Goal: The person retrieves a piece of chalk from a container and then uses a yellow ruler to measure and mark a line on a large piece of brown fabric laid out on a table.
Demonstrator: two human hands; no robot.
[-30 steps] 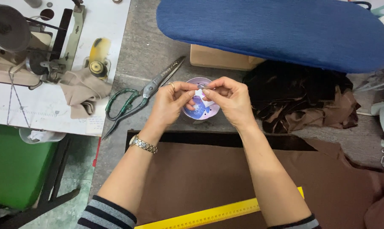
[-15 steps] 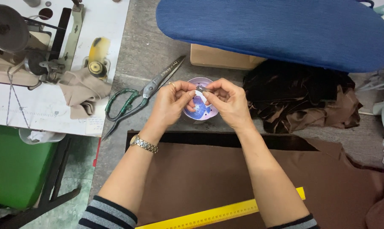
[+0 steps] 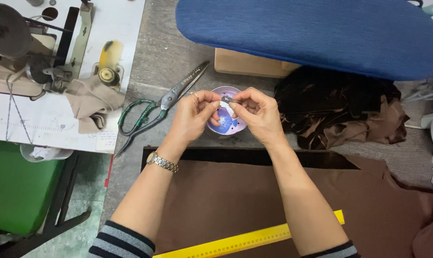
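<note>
My left hand [image 3: 193,116] and my right hand [image 3: 257,114] meet above a small round purple dish [image 3: 226,125] on the grey table. Between the fingertips of both hands I pinch a tiny pale object [image 3: 224,100]; it is too small to tell what it is. A metal watch sits on my left wrist. Brown fabric [image 3: 216,196] lies flat in front of me under my forearms, with a yellow ruler [image 3: 254,239] across its near part.
Large green-handled scissors [image 3: 154,112] lie left of the dish. A sewing machine [image 3: 35,52] stands on a white table at far left. A blue padded board [image 3: 312,33] spans the back. Dark crumpled fabric [image 3: 340,110] lies at right. A green bin [image 3: 16,191] stands below left.
My hands have lifted slightly over the dish and the fingertips have shifted on the small object; everything else stays in place.
</note>
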